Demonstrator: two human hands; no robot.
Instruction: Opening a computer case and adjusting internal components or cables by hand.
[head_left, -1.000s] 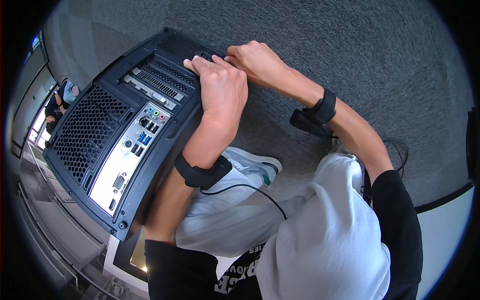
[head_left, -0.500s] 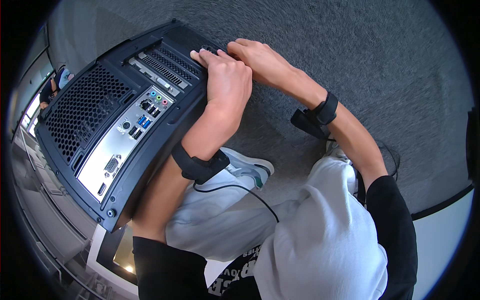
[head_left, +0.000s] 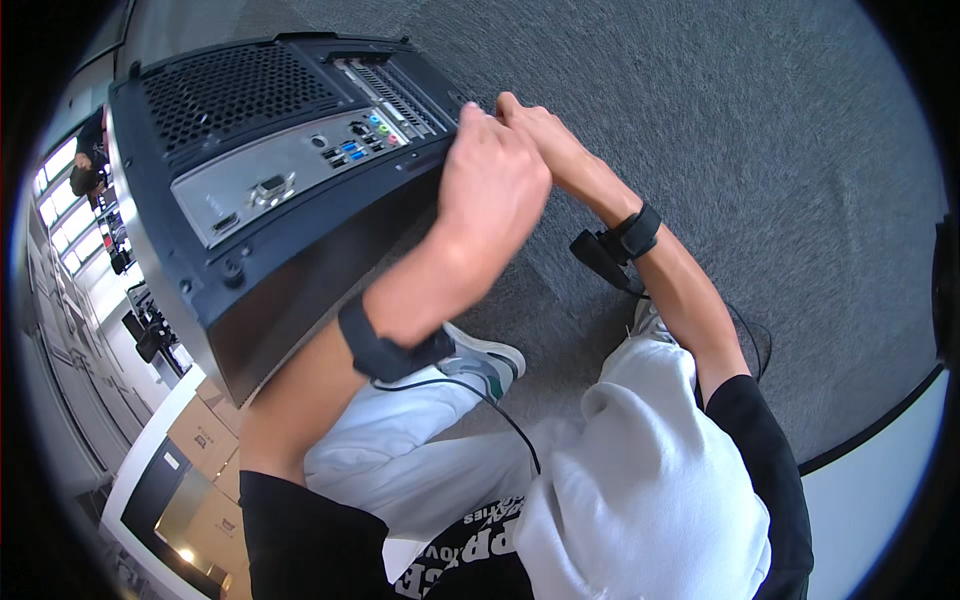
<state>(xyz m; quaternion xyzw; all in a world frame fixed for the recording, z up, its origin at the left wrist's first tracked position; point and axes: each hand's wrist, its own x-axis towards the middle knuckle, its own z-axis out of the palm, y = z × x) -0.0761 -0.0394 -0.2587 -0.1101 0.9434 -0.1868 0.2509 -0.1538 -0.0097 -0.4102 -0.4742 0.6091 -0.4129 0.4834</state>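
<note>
A black desktop computer tower stands in front of me at the left. Its back faces up toward me, with a honeycomb vent, a silver port plate and slotted expansion covers. My left hand is closed at the right end of the tower's back edge, its fingers bent and slightly smeared by motion. Touching it, my right hand curls just past the tower's corner. Whatever lies between the fingers of either hand is hidden.
Grey carpet spreads to the right and behind the tower. My legs and shoes are close below the hands. Cardboard boxes are at lower left. Another person is far off at the left edge. Thin cables hang from both wrist straps.
The tower sits turned and higher in the picture, showing more of its side panel. My left hand's fingers, stretched over its corner before, are now bent in beside my right hand.
</note>
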